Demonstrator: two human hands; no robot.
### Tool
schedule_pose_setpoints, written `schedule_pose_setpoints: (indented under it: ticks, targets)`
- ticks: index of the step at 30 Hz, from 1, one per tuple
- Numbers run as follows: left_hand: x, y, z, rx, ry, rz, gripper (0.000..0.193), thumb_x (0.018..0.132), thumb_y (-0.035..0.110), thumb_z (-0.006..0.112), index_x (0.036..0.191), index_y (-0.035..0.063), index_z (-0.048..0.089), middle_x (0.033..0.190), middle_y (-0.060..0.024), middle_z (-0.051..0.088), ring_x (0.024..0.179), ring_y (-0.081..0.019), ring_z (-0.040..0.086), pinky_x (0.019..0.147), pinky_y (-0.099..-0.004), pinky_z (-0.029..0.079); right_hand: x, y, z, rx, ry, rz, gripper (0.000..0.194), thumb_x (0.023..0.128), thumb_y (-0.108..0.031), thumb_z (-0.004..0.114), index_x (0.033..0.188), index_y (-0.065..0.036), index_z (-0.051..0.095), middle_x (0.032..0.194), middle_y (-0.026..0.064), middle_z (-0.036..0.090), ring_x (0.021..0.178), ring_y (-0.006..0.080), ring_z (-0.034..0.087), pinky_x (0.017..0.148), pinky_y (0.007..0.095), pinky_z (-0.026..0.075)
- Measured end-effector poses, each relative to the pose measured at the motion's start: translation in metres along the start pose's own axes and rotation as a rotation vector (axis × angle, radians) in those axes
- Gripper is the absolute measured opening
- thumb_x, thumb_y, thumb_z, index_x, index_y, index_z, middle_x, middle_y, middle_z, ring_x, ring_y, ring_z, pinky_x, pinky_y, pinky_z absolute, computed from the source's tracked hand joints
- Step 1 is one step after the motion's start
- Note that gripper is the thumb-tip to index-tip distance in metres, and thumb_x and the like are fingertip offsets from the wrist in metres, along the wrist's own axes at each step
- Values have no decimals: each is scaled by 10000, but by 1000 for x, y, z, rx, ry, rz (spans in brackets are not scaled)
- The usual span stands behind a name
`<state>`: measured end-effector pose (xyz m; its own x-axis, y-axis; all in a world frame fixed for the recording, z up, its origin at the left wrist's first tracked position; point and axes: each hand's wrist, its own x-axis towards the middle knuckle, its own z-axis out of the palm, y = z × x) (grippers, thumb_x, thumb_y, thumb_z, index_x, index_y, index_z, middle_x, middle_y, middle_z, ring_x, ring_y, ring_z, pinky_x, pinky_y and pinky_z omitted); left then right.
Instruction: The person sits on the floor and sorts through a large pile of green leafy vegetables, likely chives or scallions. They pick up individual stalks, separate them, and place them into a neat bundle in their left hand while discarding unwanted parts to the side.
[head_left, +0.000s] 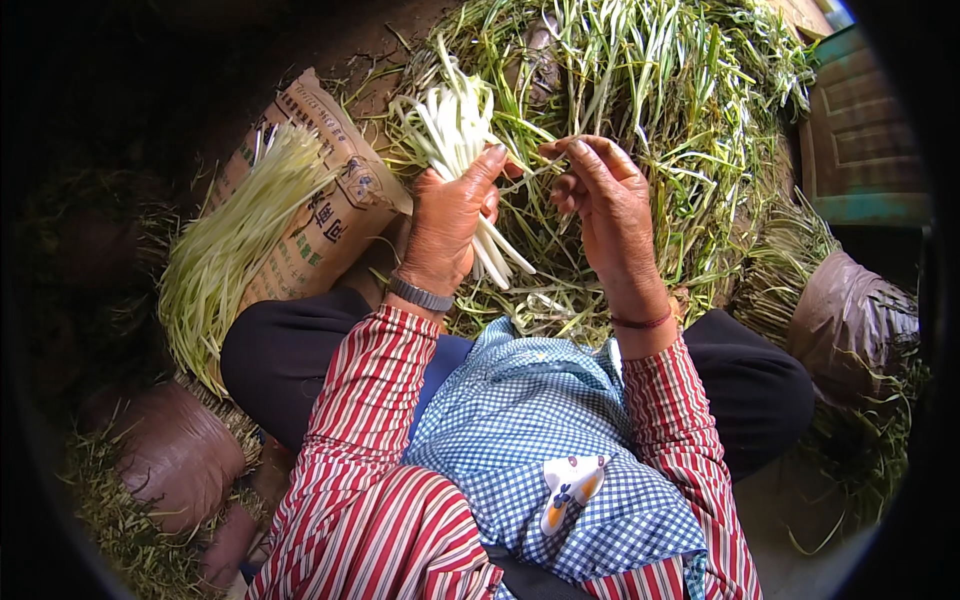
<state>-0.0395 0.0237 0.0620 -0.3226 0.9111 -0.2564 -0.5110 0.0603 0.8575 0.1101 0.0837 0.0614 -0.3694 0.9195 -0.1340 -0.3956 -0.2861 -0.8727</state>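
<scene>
My left hand (451, 217) is closed around a bunch of pale, blanched leafy stalks (452, 124), which look like yellow chives. Their white ends (499, 255) stick out below the fist, towards my lap. Just to the right, my right hand (606, 199) is raised with thumb and forefinger pinched on a thin pale strand (541, 169). That strand runs towards the left hand; whether it joins the bunch cannot be made out. Under and beyond both hands spreads a large heap of loose green and yellow stalks (675, 150).
At the left, a sorted pile of pale stalks (240, 240) lies on a printed brown paper sack (360, 202). Plastic-wrapped bundles of stalks stand at lower left (180, 450) and right (851, 322). A wooden panel with green edging (862, 135) is at upper right. My crossed legs (292, 352) border the heap.
</scene>
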Motion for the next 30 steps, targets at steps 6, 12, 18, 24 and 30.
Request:
schedule_pose_setpoints:
  ticks: [6, 12, 18, 24, 30]
  targets:
    - [-1, -4, -1, 14, 3, -1, 124, 918, 121, 630, 1014, 44, 621, 834, -49, 673, 518, -24, 446, 449, -173, 354, -4, 15, 6, -263, -66, 21, 163, 926, -149, 624, 1013, -11, 633, 821, 40, 681, 581, 48, 563, 503, 176, 440]
    - [9, 8, -17, -6, 121, 50, 136, 901, 117, 653, 1014, 45, 626, 815, -67, 678, 506, -25, 469, 423, -151, 379, 12, -8, -28, -53, 35, -3, 161, 939, -161, 598, 975, -12, 647, 790, 67, 674, 547, 74, 569, 492, 193, 449]
    - [24, 24, -51, -114, 315, 188, 205, 868, 161, 704, 1043, 88, 627, 858, -62, 685, 523, -31, 482, 443, -173, 390, 23, -43, -73, 143, 166, -82, 161, 948, -145, 582, 1022, -4, 605, 792, 76, 648, 562, 100, 552, 508, 204, 430]
    - [17, 23, -38, -230, 281, 220, 253, 864, 151, 710, 1084, 71, 613, 923, -54, 661, 546, -40, 468, 467, -174, 387, 20, -39, -60, 133, 84, -36, 173, 945, -146, 585, 1020, 9, 606, 798, 79, 647, 563, 85, 541, 512, 185, 434]
    - [0, -2, 2, 110, 48, 77, 240, 886, 181, 685, 1082, 52, 632, 860, -37, 682, 546, -14, 500, 447, -148, 403, 22, -27, -31, 125, -3, 51, 147, 950, -156, 583, 990, -17, 608, 773, 57, 650, 537, 66, 549, 481, 193, 448]
